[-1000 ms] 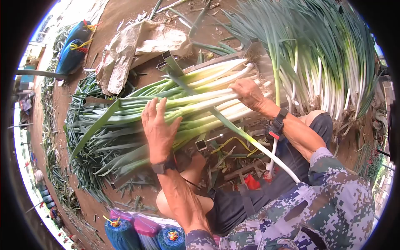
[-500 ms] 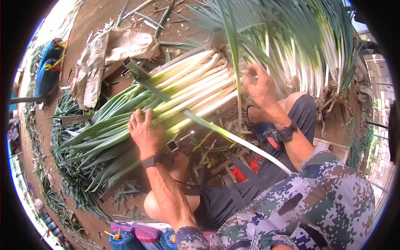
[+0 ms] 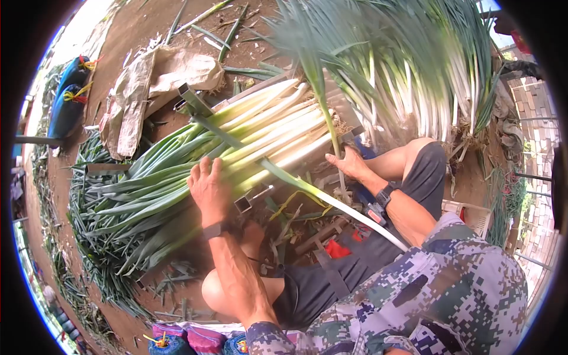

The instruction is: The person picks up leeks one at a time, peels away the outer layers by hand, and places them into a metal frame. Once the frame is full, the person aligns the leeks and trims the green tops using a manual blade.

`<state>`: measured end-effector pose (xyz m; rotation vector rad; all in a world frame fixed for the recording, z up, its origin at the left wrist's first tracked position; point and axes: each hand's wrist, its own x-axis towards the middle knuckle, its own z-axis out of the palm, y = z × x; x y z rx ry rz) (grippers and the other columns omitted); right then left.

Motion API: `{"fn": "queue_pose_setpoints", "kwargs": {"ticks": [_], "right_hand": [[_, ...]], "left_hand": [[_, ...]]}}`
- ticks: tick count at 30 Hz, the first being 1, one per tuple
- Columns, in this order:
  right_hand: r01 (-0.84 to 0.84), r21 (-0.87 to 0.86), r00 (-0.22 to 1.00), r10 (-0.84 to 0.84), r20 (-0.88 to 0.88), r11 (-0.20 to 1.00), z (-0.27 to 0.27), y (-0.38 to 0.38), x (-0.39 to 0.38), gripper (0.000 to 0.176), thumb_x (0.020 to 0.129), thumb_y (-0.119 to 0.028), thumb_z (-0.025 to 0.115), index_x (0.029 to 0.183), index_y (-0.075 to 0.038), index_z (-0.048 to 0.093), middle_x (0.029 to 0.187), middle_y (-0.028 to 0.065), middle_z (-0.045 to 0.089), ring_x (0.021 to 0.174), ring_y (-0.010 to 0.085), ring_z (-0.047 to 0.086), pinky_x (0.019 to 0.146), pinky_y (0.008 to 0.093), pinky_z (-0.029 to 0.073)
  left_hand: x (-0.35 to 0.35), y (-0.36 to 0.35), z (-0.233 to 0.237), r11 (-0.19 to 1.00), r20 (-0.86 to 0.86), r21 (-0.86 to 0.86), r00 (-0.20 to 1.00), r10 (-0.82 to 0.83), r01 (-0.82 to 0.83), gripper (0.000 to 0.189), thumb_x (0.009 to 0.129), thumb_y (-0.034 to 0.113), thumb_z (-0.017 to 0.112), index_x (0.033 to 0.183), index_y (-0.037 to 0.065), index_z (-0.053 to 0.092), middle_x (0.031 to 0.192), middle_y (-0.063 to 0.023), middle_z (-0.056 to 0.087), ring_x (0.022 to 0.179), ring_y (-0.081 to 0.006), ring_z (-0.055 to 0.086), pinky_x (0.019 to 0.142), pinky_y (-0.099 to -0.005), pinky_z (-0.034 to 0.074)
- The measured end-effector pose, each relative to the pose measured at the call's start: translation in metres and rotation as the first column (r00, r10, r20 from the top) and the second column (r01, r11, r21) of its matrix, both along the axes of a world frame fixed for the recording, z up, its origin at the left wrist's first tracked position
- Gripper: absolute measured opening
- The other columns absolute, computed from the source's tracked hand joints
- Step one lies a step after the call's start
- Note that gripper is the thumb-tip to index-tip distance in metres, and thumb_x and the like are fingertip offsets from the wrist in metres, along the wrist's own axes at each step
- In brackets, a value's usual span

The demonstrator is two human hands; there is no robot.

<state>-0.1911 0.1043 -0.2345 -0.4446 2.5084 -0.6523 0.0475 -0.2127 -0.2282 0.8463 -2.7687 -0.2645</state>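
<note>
site: farm produce-packing area | floor: bare brown dirt (image 3: 139, 35), strewn with long green leaf scraps (image 3: 234, 34) | stock: upright mass of green-and-white long onions (image 3: 408, 77), flat-laid green-and-white onion pile (image 3: 269, 142) | also: crumpled cream sack (image 3: 186, 68), yellow-tied blue bundles (image 3: 66, 115)

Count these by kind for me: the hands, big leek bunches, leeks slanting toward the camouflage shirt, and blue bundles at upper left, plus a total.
Hands: 2, left hand and right hand
Big leek bunches: 2
Slanting leek: 1
Blue bundles: 2
Total: 7
</note>
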Motion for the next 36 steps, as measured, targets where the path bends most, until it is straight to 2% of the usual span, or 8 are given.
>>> {"fn": "queue_pose_setpoints", "kwargs": {"ticks": [3, 5, 7, 11, 17, 25, 29, 36], "right_hand": [[0.196, -0.164, 0.965, -0.161, 0.205, 0.967, -0.034, -0.008, -0.001, 0.078, 0.079, -0.069, 0.070, 0.111, 0.002, 0.063, 0.087, 0.0128, 0.067, 0.087, 0.0237, 0.066, 0.074, 0.0391, 0.053], [0.252, -0.178, 0.797, -0.100, 0.595, 0.951, -0.030, -0.009, 0.009, 0.079, 0.080, -0.067, 0.071, 0.115, 0.002, 0.061, 0.089, 0.0049, 0.063, 0.077, 0.0131, 0.062, 0.063, 0.0289, 0.050], [0.209, -0.304, 0.674, 0.088, 0.734, 0.930, 0.010, -0.010, 0.041, 0.078, 0.081, -0.061, 0.074, 0.123, 0.001, 0.055, 0.089, 0.0026, 0.061, 0.075, 0.0094, 0.060, 0.060, 0.0234, 0.048], [0.306, -0.400, 0.390, 0.270, 0.880, 0.864, 0.054, -0.039, 0.069, 0.057, 0.089, -0.034, 0.075, 0.128, 0.001, 0.051, 0.093, 0.0040, 0.063, 0.073, 0.0108, 0.062, 0.059, 0.0233, 0.054], [0.459, -0.188, 0.131, 0.143, 0.981, 0.868, 0.089, -0.048, 0.059, 0.027, 0.094, -0.017, 0.069, 0.111, 0.002, 0.061, 0.084, 0.0032, 0.062, 0.059, 0.0089, 0.060, 0.054, 0.0188, 0.053], [0.393, -0.181, 0.432, -0.007, 0.902, 0.902, 0.240, 0.053, 0.032, 0.032, 0.095, -0.019, 0.063, 0.116, 0.004, 0.054, 0.073, 0.0013, 0.057, 0.047, 0.0056, 0.055, 0.036, 0.0186, 0.043], [0.480, -0.364, 0.604, 0.001, 0.797, 0.798, 0.319, 0.122, 0.053, 0.033, 0.095, -0.016, 0.064, 0.116, 0.007, 0.052, 0.072, 0.0040, 0.058, 0.041, 0.0082, 0.054, 0.030, 0.0211, 0.042], [0.208, -0.822, 0.886, 0.255, 0.388, 0.531, 0.412, 0.204, 0.060, 0.045, 0.101, -0.017, 0.056, 0.131, 0.007, 0.033, 0.080, 0.0082, 0.056, 0.045, 0.0124, 0.057, 0.036, 0.0248, 0.053]], "left_hand": [[-0.002, -0.004, 0.006, 1.000, 0.043, 0.025, 0.999, 0.003, -0.004, 0.059, 0.063, 0.014, 0.078, 0.120, 0.018, 0.064, 0.126, -0.0038, 0.058, 0.117, -0.0294, 0.050, 0.097, -0.0446, 0.041], [0.000, -0.006, 0.004, 0.999, -0.024, 0.043, 1.000, -0.009, 0.010, 0.058, 0.062, 0.014, 0.078, 0.119, 0.018, 0.064, 0.126, -0.0038, 0.058, 0.116, -0.0296, 0.051, 0.096, -0.0449, 0.041], [0.006, -0.003, 0.008, 0.999, -0.047, 0.050, 0.999, 0.000, 0.003, 0.056, 0.063, 0.014, 0.077, 0.117, 0.017, 0.065, 0.127, -0.0043, 0.058, 0.117, -0.0295, 0.051, 0.097, -0.0440, 0.041], [-0.003, -0.002, 0.002, 0.999, -0.081, 0.040, 0.997, 0.007, -0.004, 0.053, 0.064, 0.015, 0.075, 0.116, 0.015, 0.065, 0.130, -0.0051, 0.058, 0.119, -0.0293, 0.051, 0.100, -0.0435, 0.041], [-0.008, -0.010, 0.012, 0.995, -0.145, 0.088, 0.988, 0.057, -0.044, 0.053, 0.064, 0.015, 0.076, 0.116, 0.012, 0.066, 0.126, -0.0045, 0.061, 0.118, -0.0271, 0.052, 0.101, -0.0439, 0.041], [-0.016, -0.018, -0.004, 0.981, -0.056, 0.149, 0.990, 0.133, -0.124, 0.047, 0.062, 0.016, 0.077, 0.108, 0.016, 0.071, 0.120, 0.0000, 0.063, 0.115, -0.0256, 0.053, 0.096, -0.0402, 0.042], [-0.016, -0.008, -0.005, 0.985, 0.014, 0.134, 0.994, 0.111, -0.112, 0.047, 0.064, 0.012, 0.074, 0.110, 0.017, 0.070, 0.122, -0.0001, 0.062, 0.115, -0.0265, 0.053, 0.095, -0.0398, 0.042], [-0.002, 0.003, -0.049, 0.997, -0.200, 0.042, 0.977, 0.074, -0.067, 0.050, 0.068, 0.015, 0.079, 0.117, 0.017, 0.067, 0.132, -0.0030, 0.059, 0.123, -0.0293, 0.050, 0.105, -0.0435, 0.038]]}}
